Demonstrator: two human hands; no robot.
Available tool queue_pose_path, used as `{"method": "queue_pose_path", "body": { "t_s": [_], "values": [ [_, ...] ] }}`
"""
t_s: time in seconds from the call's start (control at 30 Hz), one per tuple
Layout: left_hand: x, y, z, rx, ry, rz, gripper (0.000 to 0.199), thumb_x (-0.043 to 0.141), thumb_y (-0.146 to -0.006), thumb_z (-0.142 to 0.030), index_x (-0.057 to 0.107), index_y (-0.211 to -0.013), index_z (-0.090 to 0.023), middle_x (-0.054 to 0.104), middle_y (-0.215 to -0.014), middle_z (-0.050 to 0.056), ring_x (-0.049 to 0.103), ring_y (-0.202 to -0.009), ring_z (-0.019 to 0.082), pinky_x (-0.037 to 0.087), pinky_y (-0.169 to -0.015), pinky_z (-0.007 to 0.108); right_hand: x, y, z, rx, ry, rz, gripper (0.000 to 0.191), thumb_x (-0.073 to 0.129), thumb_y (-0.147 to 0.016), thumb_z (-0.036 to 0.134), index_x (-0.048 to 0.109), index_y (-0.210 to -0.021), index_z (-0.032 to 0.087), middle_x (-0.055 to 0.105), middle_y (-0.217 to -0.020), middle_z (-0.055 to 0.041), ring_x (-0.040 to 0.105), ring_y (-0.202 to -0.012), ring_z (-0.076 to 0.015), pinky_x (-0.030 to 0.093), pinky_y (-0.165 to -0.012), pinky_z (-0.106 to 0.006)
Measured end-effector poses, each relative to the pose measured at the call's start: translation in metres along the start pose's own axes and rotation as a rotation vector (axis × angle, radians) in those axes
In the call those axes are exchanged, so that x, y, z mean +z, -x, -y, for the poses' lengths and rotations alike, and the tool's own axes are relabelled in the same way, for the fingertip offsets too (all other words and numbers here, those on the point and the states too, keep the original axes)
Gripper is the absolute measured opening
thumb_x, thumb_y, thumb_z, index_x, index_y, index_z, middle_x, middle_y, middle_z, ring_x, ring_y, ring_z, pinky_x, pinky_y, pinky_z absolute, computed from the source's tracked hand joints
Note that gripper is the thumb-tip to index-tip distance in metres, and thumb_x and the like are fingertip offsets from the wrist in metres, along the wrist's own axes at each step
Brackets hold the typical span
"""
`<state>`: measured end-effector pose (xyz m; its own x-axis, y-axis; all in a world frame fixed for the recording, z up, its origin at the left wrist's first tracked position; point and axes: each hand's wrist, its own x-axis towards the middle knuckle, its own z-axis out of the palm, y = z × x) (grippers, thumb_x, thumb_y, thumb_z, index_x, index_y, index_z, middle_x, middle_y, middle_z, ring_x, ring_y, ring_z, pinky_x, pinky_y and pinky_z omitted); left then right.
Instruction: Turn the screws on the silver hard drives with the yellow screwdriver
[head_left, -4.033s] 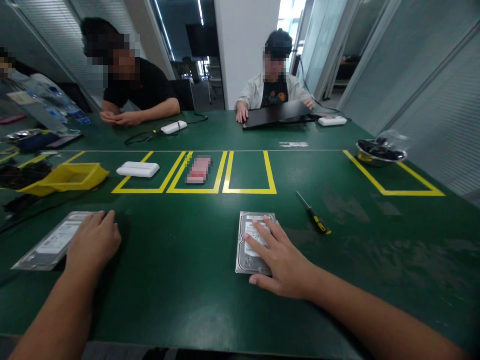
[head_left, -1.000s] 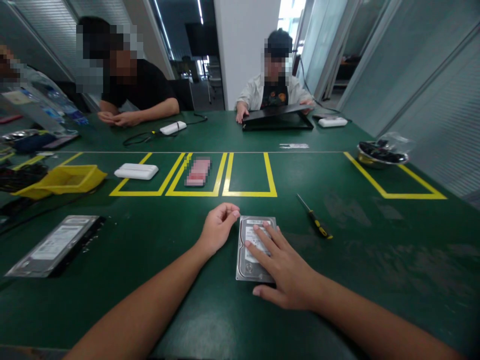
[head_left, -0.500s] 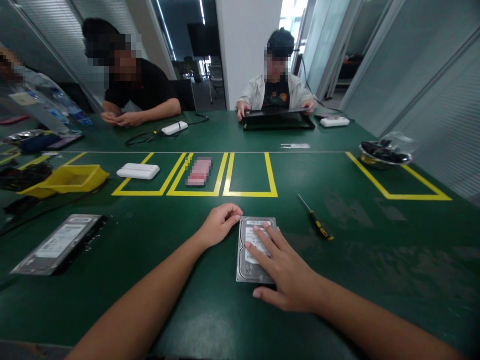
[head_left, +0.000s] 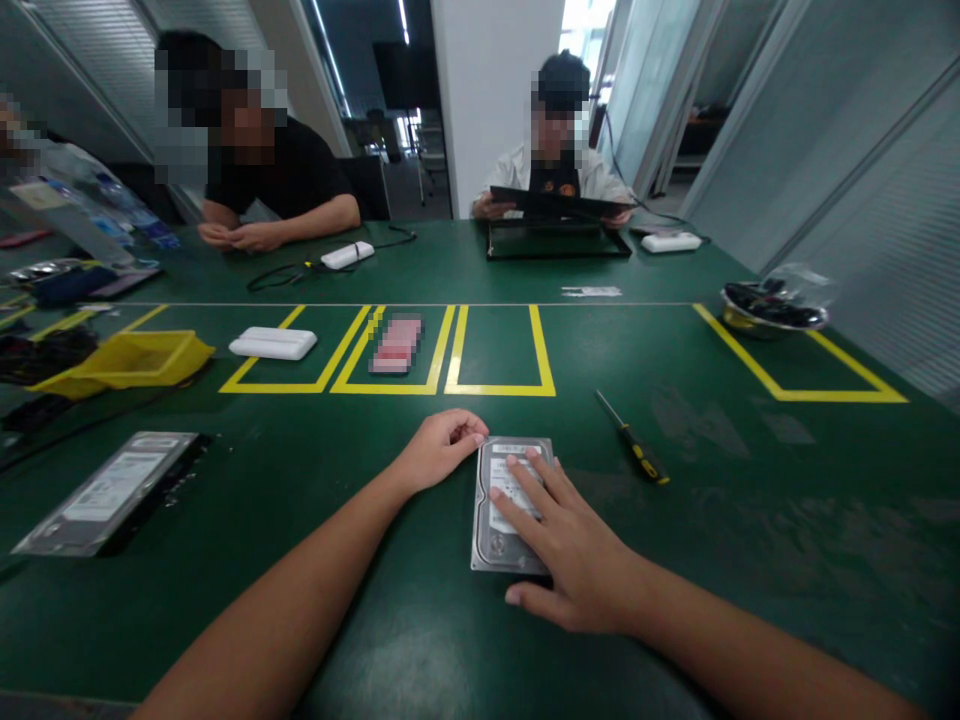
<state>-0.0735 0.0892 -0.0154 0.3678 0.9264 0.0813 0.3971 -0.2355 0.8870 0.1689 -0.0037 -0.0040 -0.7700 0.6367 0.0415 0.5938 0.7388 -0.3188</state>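
A silver hard drive (head_left: 491,545) with a white label lies flat on the green table in front of me. My right hand (head_left: 566,535) is spread over it, fingertips on the label and thumb out beyond the near edge. At the drive's far left corner, my left hand (head_left: 442,450) has its fingers curled, thumb and fingertips close together at the corner; whether anything is between them is hidden. To the right lies a screwdriver (head_left: 640,450) with a black and yellow handle. Another hard drive (head_left: 112,490) rests at the left.
Yellow tape (head_left: 502,390) marks rectangles on the table (head_left: 337,640). A white box-shaped item (head_left: 272,343), a pixelated pink item (head_left: 397,343) and a yellow tray (head_left: 142,360) stand beyond. A bowl of dark parts (head_left: 776,305) is at right. Two people sit opposite, one holding a black panel (head_left: 555,203).
Both my hands keep their places at the drive. Across the table, a person has tilted the black panel up. The view has shifted slightly.
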Motion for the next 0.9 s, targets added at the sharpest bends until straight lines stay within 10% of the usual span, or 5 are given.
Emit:
{"method": "queue_pose_path", "body": {
  "t_s": [0.9],
  "values": [
    [0.0018, 0.0013, 0.0013, -0.027, -0.009, 0.003, 0.016, 0.059, -0.087, -0.029, 0.064, -0.088, -0.014, 0.062, -0.076, 0.001, 0.055, -0.068, 0.012, 0.042, -0.063, 0.023, 0.0006, -0.0003, 0.0015, 0.028, 0.040, 0.013, 0.089, 0.059, -0.083, 0.060, 0.024, -0.157, 0.023, 0.008, -0.165, -0.0176, -0.004, -0.149, -0.0424, 0.009, -0.114, -0.070]
  ]
}}
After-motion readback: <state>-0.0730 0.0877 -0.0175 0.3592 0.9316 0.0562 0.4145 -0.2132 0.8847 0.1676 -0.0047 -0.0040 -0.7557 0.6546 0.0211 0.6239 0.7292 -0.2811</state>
